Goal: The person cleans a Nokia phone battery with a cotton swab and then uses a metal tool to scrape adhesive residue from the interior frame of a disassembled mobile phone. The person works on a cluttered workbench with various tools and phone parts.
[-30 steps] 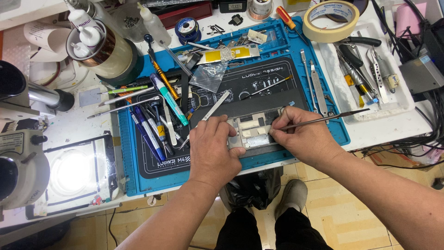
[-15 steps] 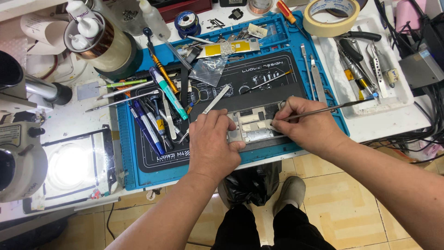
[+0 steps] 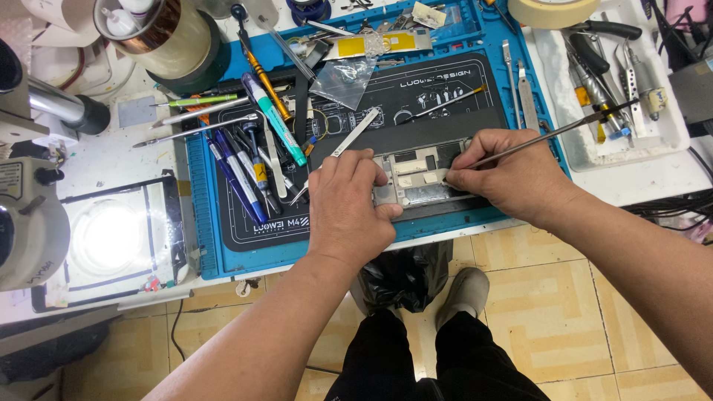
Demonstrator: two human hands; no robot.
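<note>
Seen from above, a person's black trousers and grey shoes (image 3: 462, 293) stand on beige floor tiles, with a black plastic bag (image 3: 405, 276) hanging just under the bench edge, likely there to catch scraps. Both forearms reach up onto a blue work mat (image 3: 204, 245) with a black panel inset. The left hand (image 3: 349, 212) lies flat over the left end of a small silver metal frame (image 3: 420, 182), fingers together and pressing down, apparently to keep it from sliding. The right hand (image 3: 509, 174) pinches a long thin metal rod (image 3: 553, 134) like a pen, fingertips clamped near its lower end, the tip touching the frame's right side and the shaft slanting up to the right. The frame sits on the near edge of the black panel, between the two hands. To the left, pens and screwdrivers (image 3: 252, 160) lie fanned within easy reach, a green-capped one among them. A clear plastic bag (image 3: 345, 74) and a yellow rectangular label (image 3: 371, 44) lie farther up the mat. At far left a round lamp (image 3: 108, 238) glows white beside a microscope body. A large roll of amber tape (image 3: 167, 33) stands at the top left, a cream roll of masking tape (image 3: 553, 9) at the top right, and a white tray of pliers and tweezers (image 3: 661, 141) sits right.
</note>
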